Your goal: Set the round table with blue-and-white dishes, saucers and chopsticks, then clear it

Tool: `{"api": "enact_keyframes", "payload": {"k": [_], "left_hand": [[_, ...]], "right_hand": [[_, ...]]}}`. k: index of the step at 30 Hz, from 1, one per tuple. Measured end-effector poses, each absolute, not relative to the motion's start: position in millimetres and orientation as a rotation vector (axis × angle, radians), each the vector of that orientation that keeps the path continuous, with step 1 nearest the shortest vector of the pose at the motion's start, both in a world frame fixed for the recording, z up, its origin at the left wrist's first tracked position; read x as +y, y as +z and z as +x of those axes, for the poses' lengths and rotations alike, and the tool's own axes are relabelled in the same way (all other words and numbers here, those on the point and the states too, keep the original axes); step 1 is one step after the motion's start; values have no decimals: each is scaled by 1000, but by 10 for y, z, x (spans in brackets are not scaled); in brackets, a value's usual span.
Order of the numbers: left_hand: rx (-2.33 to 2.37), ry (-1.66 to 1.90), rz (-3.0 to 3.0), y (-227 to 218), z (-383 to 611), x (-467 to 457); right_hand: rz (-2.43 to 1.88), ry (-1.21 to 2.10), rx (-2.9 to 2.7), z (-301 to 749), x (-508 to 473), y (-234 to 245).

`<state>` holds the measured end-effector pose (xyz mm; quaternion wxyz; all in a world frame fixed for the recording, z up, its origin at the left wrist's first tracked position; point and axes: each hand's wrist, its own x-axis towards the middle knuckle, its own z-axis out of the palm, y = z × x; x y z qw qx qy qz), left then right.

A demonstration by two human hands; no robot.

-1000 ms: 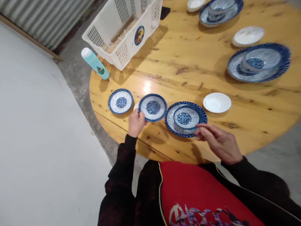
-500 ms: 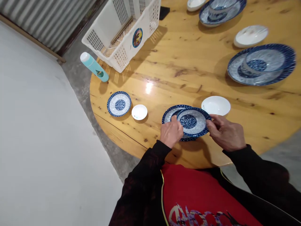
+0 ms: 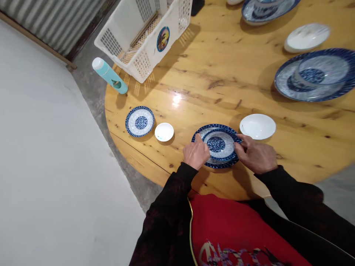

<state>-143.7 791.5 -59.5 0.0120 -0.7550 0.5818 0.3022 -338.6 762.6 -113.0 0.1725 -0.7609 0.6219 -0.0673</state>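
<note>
Left hand [image 3: 196, 153] and right hand [image 3: 256, 154] pinch small plate [image 3: 222, 144] rim, opposite sides, over large plate [image 3: 220, 165], near table [image 3: 223, 183] front edge. Likely light, rigid, slick, breakable; rim's best grip.

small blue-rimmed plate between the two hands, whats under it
A larger blue-rimmed plate shows around the small plate, which the left hand and right hand hold. The larger plate's middle, and anything lying there, is covered.

A round blue-and-white ceramic dish [image 3: 216, 144] sits on a larger matching plate [image 3: 219, 165], right of a round white ceramic bowl [image 3: 164, 132].
</note>
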Motion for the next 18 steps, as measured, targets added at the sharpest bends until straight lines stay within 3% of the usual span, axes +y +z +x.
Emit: {"api": "enact_keyframes", "payload": {"k": [7, 14, 18], "left_hand": [[1874, 971, -2334, -656, -1310, 7902], [1720, 1722, -2502, -928, -1290, 7912], [1792, 1657, -2551, -892, -1293, 8082]], "right_hand": [[-2164, -125, 1727, -3348, 7551, -1192], [-1934, -159, 1612, -3165, 7520, -1172], [-1929, -257, 1656, -3153, 7719, -1137]]}}
